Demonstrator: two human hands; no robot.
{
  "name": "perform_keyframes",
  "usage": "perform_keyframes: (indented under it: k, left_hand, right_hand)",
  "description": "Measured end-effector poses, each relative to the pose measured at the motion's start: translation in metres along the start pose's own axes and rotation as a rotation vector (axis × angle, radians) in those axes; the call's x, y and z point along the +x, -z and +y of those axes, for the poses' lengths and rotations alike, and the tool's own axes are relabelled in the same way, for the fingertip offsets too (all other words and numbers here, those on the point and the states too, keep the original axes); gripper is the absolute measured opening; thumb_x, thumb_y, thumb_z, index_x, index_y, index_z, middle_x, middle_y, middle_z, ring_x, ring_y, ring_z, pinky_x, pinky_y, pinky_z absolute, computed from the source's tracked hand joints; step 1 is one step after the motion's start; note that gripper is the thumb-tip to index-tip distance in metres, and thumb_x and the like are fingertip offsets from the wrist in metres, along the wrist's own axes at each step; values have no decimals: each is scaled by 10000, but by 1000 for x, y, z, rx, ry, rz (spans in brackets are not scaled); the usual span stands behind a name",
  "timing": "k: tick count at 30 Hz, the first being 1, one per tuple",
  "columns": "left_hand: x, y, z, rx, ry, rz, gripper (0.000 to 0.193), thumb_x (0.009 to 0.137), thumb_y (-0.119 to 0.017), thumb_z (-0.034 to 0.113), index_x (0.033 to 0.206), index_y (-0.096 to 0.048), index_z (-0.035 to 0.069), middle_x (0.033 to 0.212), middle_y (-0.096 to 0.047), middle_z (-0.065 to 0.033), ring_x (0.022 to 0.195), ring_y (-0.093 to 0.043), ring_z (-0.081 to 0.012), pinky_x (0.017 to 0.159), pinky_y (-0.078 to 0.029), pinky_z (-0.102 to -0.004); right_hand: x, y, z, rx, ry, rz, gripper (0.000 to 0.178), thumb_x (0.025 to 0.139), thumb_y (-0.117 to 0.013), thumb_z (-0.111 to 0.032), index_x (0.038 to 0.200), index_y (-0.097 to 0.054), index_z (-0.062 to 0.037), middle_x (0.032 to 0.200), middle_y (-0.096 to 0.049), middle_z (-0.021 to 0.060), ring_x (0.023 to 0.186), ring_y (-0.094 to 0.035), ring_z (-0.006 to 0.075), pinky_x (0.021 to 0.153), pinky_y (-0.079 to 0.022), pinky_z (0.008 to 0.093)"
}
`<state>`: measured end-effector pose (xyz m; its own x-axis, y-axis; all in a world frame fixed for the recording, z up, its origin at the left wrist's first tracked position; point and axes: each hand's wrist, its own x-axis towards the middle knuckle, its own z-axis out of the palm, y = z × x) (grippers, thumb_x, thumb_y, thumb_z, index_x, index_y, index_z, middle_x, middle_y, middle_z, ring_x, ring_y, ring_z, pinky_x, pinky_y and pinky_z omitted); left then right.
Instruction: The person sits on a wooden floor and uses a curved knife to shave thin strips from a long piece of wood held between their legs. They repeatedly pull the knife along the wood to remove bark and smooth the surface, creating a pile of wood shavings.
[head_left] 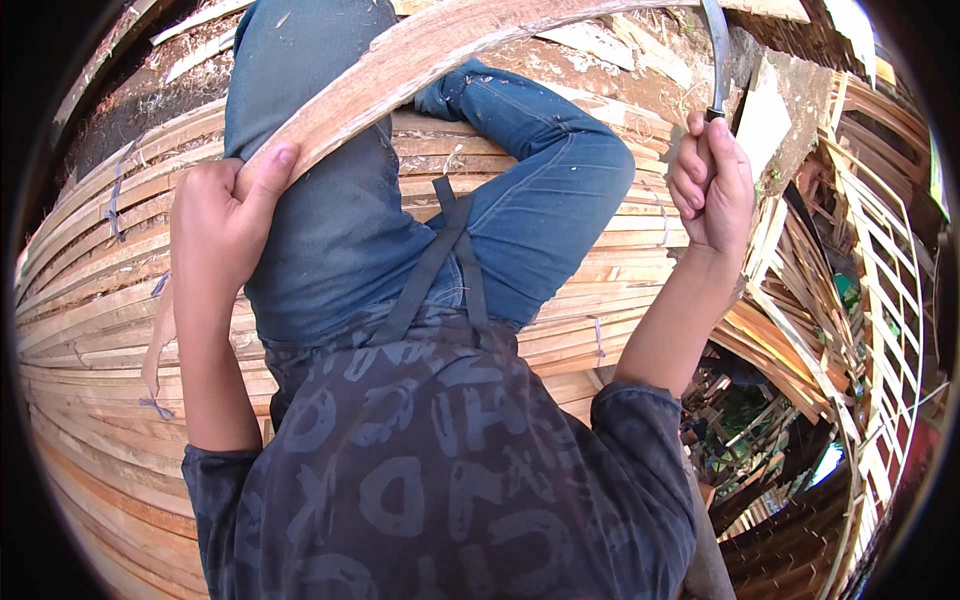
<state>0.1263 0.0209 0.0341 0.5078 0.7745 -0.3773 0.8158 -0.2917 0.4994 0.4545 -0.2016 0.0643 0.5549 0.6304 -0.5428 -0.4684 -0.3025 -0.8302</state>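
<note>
My left hand (222, 218) is closed round the near end of a long wooden plank (400, 62). The plank slants across my left thigh and runs up to the far right, looking curved in this view. In my right hand (712, 180) is a knife (717, 50) with a dark handle and a long, curved blade. The blade points away from me, and its upper part is close to the plank's far part; whether they touch I cannot tell. My fingers hide most of the knife's handle.
Bundles of thin wooden strips (120, 300), tied with cords, lie under and around my legs. On the ground ahead are wood scraps (590, 42) and shavings. A pale slatted frame (890, 300) and stacked offcuts (775, 335) stand at the right.
</note>
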Motion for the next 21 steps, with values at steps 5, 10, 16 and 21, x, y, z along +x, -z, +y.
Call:
perform_keyframes:
  k: [5, 10, 16, 21]
  left_hand:
    - [1, -1, -1, -3, 15, -25, 710, 798, -634, 555, 503, -471, -69, 433, -331, -145, 414, -362, -186, 429, -311, -372]
    - [5, -1, -16, -34, 1, -36, 710, 805, -625, 565, 490, -460, -50, 430, -328, -103, 424, -349, -156, 425, -296, -358]
    - [6, -1, -20, -100, -42, -36, 683, 823, -624, 528, 488, -455, -43, 434, -318, -73, 439, -338, -125, 420, -273, -344]
    - [6, 1, -19, -106, -21, -59, 675, 820, -630, 514, 484, -454, -44, 431, -310, -72, 436, -332, -122, 415, -264, -345]
  right_hand:
    - [-10, -22, 6, 28, 43, 66, 264, 985, -492, -308, 934, -513, -50, 562, -417, -15, 364, -334, 36, 311, -275, 180]
    - [-22, -35, 5, 62, -13, -31, 281, 1004, -433, -331, 914, -471, -68, 540, -372, -20, 347, -318, 46, 301, -282, 195]
    - [-25, -32, 0, 46, -8, -55, 234, 991, -473, -278, 910, -484, -59, 513, -355, -23, 337, -319, 45, 285, -274, 193]
    - [-27, -39, 13, -271, 68, 89, 190, 973, -500, -223, 870, -501, -63, 516, -386, -14, 354, -363, 63, 320, -342, 206]
